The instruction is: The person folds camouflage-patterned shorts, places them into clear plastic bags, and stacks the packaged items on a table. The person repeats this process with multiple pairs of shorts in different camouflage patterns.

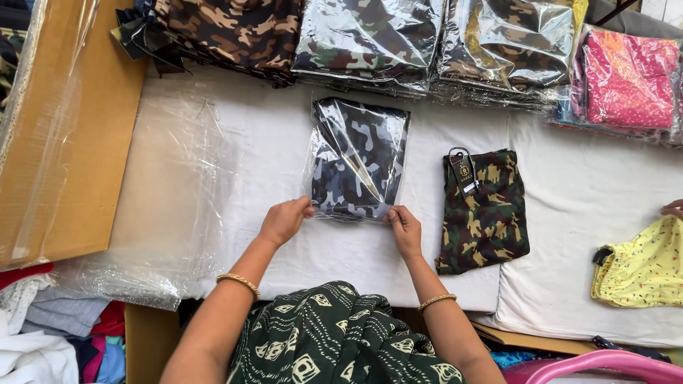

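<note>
A folded blue-grey camouflage garment sits inside a clear plastic bag on the white table cover. My left hand pinches the bag's near left corner. My right hand pinches its near right corner. Both hands press the bag's open end flat against the cover. Just right of the bag lies a folded green-brown camouflage garment with a dark hang tag, not bagged.
Stacks of bagged camouflage garments line the far edge, with pink bagged items at far right. Loose clear bags and a cardboard sheet lie left. Another person's fingers touch a yellow garment at right.
</note>
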